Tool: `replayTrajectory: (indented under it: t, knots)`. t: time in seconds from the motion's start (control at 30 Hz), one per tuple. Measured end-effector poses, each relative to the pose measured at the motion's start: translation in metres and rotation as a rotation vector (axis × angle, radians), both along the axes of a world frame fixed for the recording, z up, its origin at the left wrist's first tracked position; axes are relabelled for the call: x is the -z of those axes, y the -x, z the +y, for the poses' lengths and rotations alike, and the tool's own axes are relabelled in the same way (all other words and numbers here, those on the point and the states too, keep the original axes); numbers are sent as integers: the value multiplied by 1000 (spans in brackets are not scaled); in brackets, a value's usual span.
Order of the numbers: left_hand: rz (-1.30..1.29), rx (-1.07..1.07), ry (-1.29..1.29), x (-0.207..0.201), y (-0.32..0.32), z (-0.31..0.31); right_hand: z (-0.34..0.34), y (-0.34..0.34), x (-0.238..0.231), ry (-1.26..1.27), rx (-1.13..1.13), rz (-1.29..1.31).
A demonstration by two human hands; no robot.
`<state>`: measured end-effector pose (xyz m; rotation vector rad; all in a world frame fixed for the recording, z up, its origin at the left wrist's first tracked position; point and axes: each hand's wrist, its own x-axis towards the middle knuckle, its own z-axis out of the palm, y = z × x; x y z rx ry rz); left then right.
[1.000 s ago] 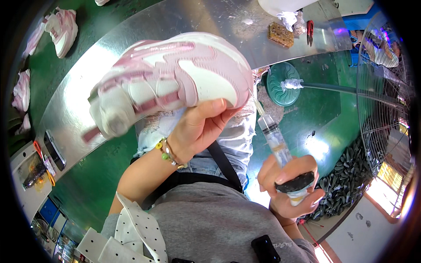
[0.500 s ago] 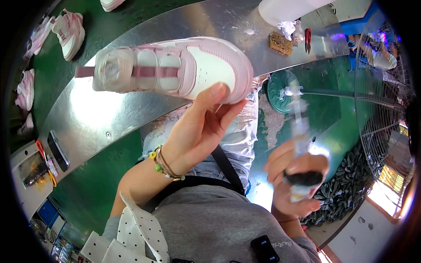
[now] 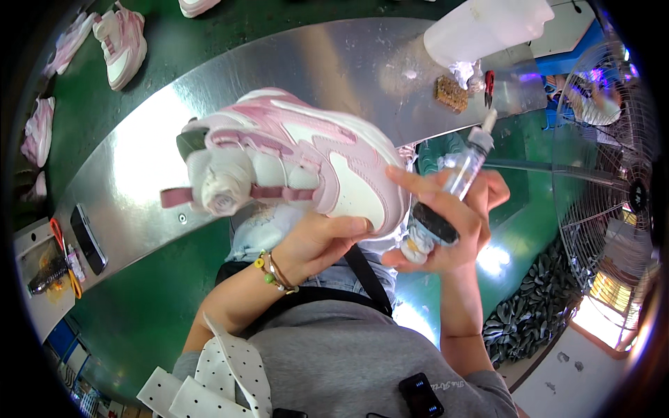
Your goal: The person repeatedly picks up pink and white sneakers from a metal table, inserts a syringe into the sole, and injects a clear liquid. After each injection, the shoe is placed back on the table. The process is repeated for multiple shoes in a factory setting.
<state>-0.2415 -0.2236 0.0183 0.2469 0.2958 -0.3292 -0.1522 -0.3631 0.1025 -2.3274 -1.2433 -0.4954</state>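
A pink-and-white sneaker (image 3: 355, 184) is held up over the bench's near edge, its toe to the right and its side turned partly upward. Pale wadding fills its opening, and a dusky pink pull tab sticks out at the left. My left hand (image 3: 317, 240) grips the toe end from below, thumb on the upper. Beside the toe, my right hand (image 3: 463, 216) is closed around a slim clear bottle (image 3: 465, 174) with a narrow tip pointing up and away. A black-faced pad or brush (image 3: 435, 223) and a whitish wad are in the same hand. Its index fingertip meets the toe's edge.
On the curved metal bench (image 3: 279, 66) stand a white plastic jug (image 3: 481, 31), a brown sponge block (image 3: 451, 94) and red-handled pliers (image 3: 489, 83). A phone (image 3: 90, 237) and orange-handled scissors (image 3: 61, 244) lie left. Other sneakers (image 3: 122, 49) stand far left; a caged fan (image 3: 606, 174) is right.
The sneaker has rolled so more of its side shows, and shifted slightly right and down. My right hand has come in left and up to the toe, the bottle still in it.
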Motion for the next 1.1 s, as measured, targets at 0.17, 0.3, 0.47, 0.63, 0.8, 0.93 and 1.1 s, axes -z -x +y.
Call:
replayTrajectory:
  t: [0.17,0.3,0.47,0.63,0.8,0.93,1.1]
  knots:
    - [-39,-59,98,1,6,20,-4,-6,15,-330,-85,-19]
    - [-56,-60,94,9,29,65,21,-7,38,-642,32,308]
    - [33,-329,-286,-12,64,194,52,-17,92,-217,164,340]
    - [254,-556,-403,-8,85,454,65,-10,130,94,154,87]
    - [781,-1524,-912,1,109,658,69,-16,143,-62,99,45]
    - [521,-2108,-1268,-9,70,670,62,-18,133,34,125,-155]
    - [-201,-910,-1450,-64,-45,489,57,-20,124,-38,176,-208]
